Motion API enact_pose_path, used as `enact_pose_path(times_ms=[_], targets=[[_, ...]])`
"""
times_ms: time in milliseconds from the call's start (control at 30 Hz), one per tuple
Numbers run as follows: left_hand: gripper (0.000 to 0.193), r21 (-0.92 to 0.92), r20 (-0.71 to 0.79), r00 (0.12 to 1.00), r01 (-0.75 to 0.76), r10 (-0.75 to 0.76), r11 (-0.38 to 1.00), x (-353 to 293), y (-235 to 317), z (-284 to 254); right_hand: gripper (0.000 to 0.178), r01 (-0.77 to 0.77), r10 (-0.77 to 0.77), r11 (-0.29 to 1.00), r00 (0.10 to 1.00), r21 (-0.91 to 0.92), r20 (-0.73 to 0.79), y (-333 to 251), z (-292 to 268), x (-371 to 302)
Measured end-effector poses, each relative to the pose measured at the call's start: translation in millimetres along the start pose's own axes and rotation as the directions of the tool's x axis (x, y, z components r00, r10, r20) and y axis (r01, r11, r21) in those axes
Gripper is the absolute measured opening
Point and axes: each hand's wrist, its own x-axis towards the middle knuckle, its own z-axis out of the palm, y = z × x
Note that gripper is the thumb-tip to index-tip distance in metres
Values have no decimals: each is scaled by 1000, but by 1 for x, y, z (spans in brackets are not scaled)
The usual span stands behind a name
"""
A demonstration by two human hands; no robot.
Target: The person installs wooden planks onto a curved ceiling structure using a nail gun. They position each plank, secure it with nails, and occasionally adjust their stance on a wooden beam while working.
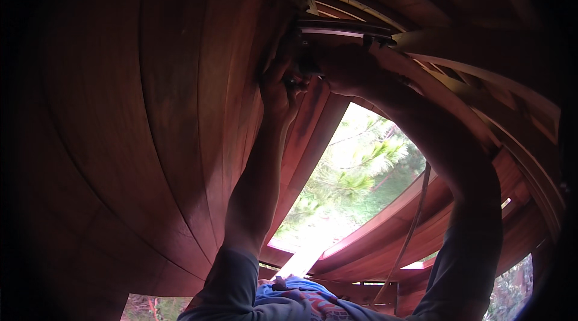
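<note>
Both my arms reach up and forward to a dark spot where the wooden plank wall [180, 80] meets the framing overhead. My left hand [278, 87] is against the planks, its fingers curled round a dark thing in deep shadow. Close beside it on the right, my right hand [343, 69] is closed on a dark object [310, 67], too dim to name. Just above the hands runs a dark bar with a pale, shiny edge [337, 32]. Shadow hides most of the fingertips.
Curved wooden beams [481, 62] arch over the right side. Below my hands a bright opening [355, 170] shows green branches outside. A thin cord [415, 224] hangs by my right arm. More planks [385, 230] curve round the lower right.
</note>
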Motion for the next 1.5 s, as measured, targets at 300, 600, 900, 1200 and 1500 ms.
enact_pose_path(times_ms=[300, 600, 900, 1200, 1500], targets=[[47, 1, 37, 999, -14, 14, 1000, -7, 2, 12, 35, 55, -52, 994, 998, -98, 30, 6, 10, 0], [57, 15, 138, 985, -106, 103, 994, -1, 8, 11, 35, -51, 51, 997, 999, -52, -14, 2, 13, 5], [57, 18, 115, 990, -83, 80, 996, -4, 7, 12, 35, -19, 19, 999, 1000, -25, 1, 3, 10, 4], [53, -5, 109, 991, -79, 79, 997, 0, 0, 5, 47, -17, 19, 994, 1000, -104, 18, 7, 16, 6], [48, 7, 105, 994, -20, 19, 1000, 2, 3, 0, 45, 10, -10, 1000, 997, -3, -79, 0, 11, -1]])
